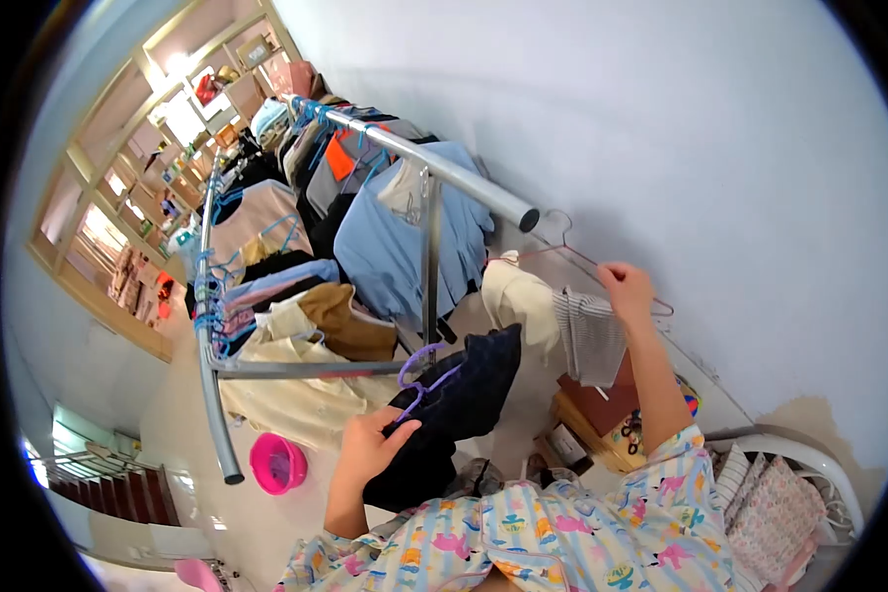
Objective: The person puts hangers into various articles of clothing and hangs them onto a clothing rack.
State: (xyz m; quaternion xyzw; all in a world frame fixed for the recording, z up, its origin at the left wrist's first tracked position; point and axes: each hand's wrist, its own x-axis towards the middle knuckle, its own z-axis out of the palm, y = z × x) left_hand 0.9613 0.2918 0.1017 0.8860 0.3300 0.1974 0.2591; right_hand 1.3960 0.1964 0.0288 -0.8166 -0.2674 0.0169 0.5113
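Observation:
My left hand (370, 446) is closed at the shoulder of a purple hanger (422, 388). A black garment (474, 390) hangs from that hanger, low in front of me. Higher up by the wall, my right hand (627, 288) pinches the lower bar of a thin reddish wire hanger (565, 237). A cream cloth item (519, 299) and a grey-striped cloth item (592, 337) dangle from this wire hanger, the striped one just beneath my fingers. The hook of the wire hanger points up beside the rail end, apart from it.
A metal clothes rack with a rail (424, 168) holds many garments, among them a light blue shirt (385, 237). A pink bucket (278, 464) stands on the floor. To my right are a cardboard box (587, 419) and a white chair (839, 474) with folded cloth.

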